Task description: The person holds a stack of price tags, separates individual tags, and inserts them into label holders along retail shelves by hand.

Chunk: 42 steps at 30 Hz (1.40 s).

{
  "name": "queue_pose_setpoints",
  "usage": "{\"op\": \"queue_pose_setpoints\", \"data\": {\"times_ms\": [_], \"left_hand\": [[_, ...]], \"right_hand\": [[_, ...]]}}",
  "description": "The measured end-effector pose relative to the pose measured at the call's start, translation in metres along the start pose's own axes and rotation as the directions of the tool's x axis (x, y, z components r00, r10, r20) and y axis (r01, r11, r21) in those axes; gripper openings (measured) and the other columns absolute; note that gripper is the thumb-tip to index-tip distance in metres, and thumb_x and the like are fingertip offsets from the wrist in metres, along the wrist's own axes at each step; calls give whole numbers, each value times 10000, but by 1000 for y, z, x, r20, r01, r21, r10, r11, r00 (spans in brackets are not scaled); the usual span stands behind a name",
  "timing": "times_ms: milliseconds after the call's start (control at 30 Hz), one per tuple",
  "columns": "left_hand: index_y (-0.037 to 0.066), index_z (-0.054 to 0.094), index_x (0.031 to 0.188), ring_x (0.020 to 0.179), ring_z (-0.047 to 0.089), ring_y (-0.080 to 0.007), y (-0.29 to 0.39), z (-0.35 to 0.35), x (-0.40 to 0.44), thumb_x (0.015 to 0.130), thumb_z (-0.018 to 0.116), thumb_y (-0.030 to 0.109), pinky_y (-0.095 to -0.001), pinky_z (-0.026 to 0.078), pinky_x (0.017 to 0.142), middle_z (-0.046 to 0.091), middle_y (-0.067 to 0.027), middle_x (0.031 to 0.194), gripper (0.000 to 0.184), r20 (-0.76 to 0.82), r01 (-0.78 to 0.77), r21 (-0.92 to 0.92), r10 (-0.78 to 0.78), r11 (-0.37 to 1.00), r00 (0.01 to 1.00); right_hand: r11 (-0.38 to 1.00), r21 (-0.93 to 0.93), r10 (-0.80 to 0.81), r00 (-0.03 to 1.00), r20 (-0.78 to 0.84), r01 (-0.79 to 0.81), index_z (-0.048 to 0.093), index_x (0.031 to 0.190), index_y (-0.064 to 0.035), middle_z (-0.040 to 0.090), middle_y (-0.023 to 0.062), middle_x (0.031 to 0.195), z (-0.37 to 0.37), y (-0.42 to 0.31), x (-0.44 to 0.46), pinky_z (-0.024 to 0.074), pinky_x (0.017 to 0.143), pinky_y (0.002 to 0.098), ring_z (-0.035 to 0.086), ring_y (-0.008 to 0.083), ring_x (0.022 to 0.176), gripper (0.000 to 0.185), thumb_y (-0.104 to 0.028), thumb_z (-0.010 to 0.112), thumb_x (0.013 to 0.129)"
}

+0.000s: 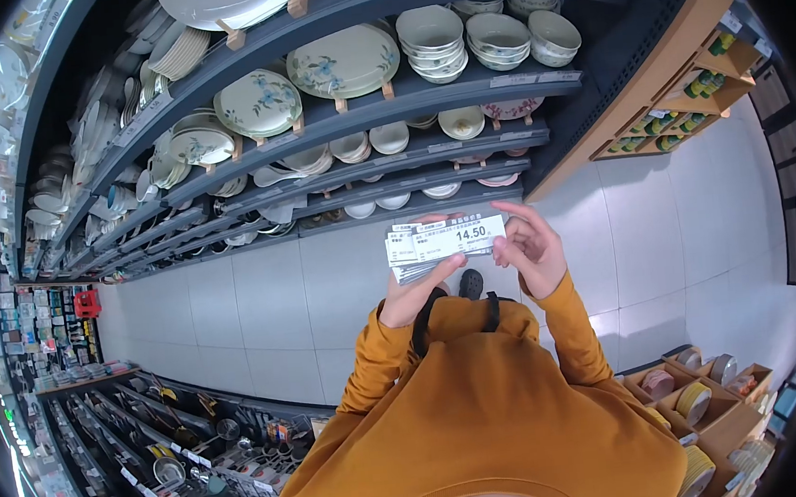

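A stack of white price tags [445, 242] is held in front of my chest, and the top one reads 14.50. My left hand [413, 290] is closed around the stack, its thumb lying across the lower edge and its fingers mostly behind the tags. At the right end of the top tag, my right hand [533, 251] pinches the corner between thumb and index finger, with its other fingers loosely curled. Several more tags show fanned out under the top one at the left and below.
Ahead, dark shelves [460, 92] carry stacked bowls [432, 42], oval plates [344, 59] and other dishes. Behind me on the left stand racks of kitchen utensils [199, 465]. A wooden display [705, 401] with ribbon-like rolls is at lower right. A red basket [87, 304] is far left.
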<state>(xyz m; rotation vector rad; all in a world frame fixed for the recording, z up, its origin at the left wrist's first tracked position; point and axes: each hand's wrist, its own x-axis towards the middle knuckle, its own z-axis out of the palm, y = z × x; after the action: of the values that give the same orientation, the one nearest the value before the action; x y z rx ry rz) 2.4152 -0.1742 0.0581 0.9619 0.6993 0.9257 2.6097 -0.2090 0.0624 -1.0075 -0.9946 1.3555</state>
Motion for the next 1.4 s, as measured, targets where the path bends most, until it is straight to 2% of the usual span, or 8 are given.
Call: {"op": "queue_pose_setpoints", "data": {"times_ms": [100, 300, 500, 800, 900, 1000, 1100, 1400], "left_hand": [[45, 428, 1259, 1028, 570, -193, 0, -1, -1, 832, 616, -63, -321, 505, 813, 521, -147, 1271, 479, -29, 34, 26, -33, 999, 999], [33, 409, 1261, 978, 575, -190, -1, -7, -5, 833, 606, -69, -318, 499, 796, 524, -145, 1265, 482, -52, -16, 39, 18, 999, 999], [45, 397, 1272, 950, 553, -179, -3, -16, -10, 842, 591, -53, -328, 472, 794, 521, -133, 1266, 482, -107, 17, -50, -22, 999, 994], [64, 394, 1297, 1012, 552, -199, 4, -17, -3, 829, 598, -59, -336, 475, 813, 485, -152, 1320, 525, -89, -29, -45, 25, 999, 996], [33, 420, 1253, 1153, 524, -217, 3, -20, 0, 821, 620, -77, -326, 481, 925, 489, -161, 1309, 488, -75, -54, -51, 50, 997, 996], [35, 424, 1244, 1164, 516, -214, 5, -25, 0, 816, 619, -83, -325, 463, 951, 491, -165, 1304, 485, -66, -60, -39, 57, 997, 996], [73, 407, 1273, 1015, 558, -199, 3, -29, 0, 819, 599, -73, -326, 489, 801, 477, -166, 1318, 514, -79, -64, 4, 65, 998, 995], [61, 390, 1277, 988, 558, -190, 13, -44, 0, 826, 597, -65, -328, 480, 813, 499, -158, 1298, 513, -91, -23, -69, 16, 997, 996]], "right_hand": [[1000, -4, -10, 1000, -5, 9, 458, 1299, 6, 567, 18, 776, 0, 5, 2, 463, 647, 212, 569, 81, 727, 415, -13, 566, 899], [998, 54, 11, 1000, -25, -10, 449, 1304, 6, 575, 26, 785, 10, 7, 4, 451, 645, 209, 568, 81, 724, 416, -13, 558, 903], [999, -17, -29, 999, 32, 30, 449, 1303, 8, 589, 34, 791, 16, 3, 12, 453, 649, 217, 583, 90, 733, 400, -21, 541, 915], [996, -78, -35, 998, 50, 39, 456, 1285, 28, 598, 55, 821, 17, 6, 15, 467, 660, 231, 598, 118, 759, 386, -6, 539, 911], [997, -71, -32, 999, 43, 35, 452, 1291, 22, 610, 53, 815, 18, 6, 18, 471, 659, 225, 607, 113, 755, 402, -3, 551, 902], [996, -84, -19, 999, 39, 22, 450, 1296, 16, 620, 48, 807, 24, 5, 22, 473, 659, 218, 615, 107, 750, 417, -4, 565, 895], [995, -102, -10, 999, 41, 14, 449, 1297, 14, 622, 47, 810, 28, 5, 24, 474, 663, 215, 617, 104, 752, 423, -7, 572, 893], [995, -97, 0, 1000, -2, 0, 464, 1284, 15, 632, 59, 843, 40, 11, 30, 473, 668, 211, 622, 105, 765, 408, -7, 574, 892]]}}
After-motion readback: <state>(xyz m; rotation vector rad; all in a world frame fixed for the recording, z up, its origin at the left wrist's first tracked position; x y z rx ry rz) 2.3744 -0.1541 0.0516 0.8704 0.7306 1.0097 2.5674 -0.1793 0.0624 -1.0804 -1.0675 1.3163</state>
